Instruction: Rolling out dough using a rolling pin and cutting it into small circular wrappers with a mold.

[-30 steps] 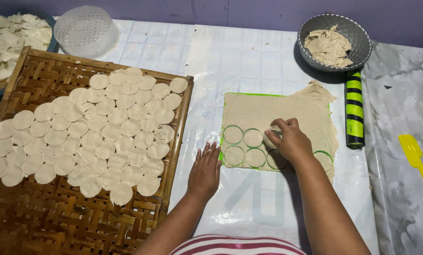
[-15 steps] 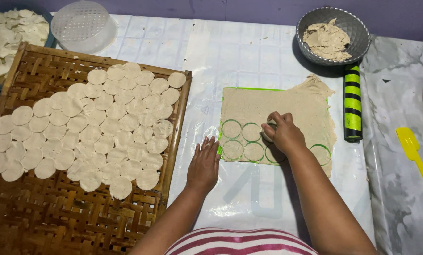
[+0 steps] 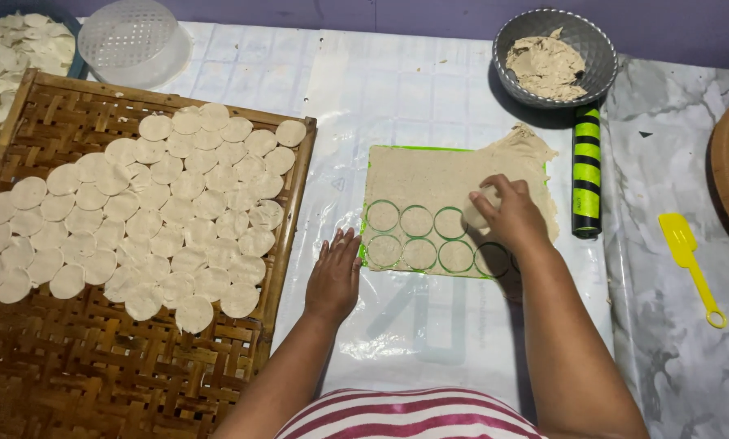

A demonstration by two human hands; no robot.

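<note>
From the head camera, looking down: a rolled-out sheet of dough (image 3: 446,175) lies on a green mat (image 3: 363,244) in the middle of the tabletop (image 3: 429,81), which is covered with clear plastic. Two rows of round cuts mark the near half of the sheet. The right hand (image 3: 511,215) rests on the dough at the right end of the upper row, fingers curled down around something round that it mostly hides; whether it is a cutter cannot be told. The left hand (image 3: 333,276) lies flat, fingers spread slightly, palm down on the plastic just beside the mat's left edge, touching its corner.

To the left sits a woven bamboo tray (image 3: 96,374) carrying many dough discs (image 3: 153,211), overlapping in rows. Behind it stands an upturned clear plastic container (image 3: 132,41). A grey bowl (image 3: 584,36) holding dough scraps is at the far right, and a green-and-black striped rolling pin (image 3: 586,175) lies just beside the mat. A yellow spatula (image 3: 689,264) lies further right.
</note>
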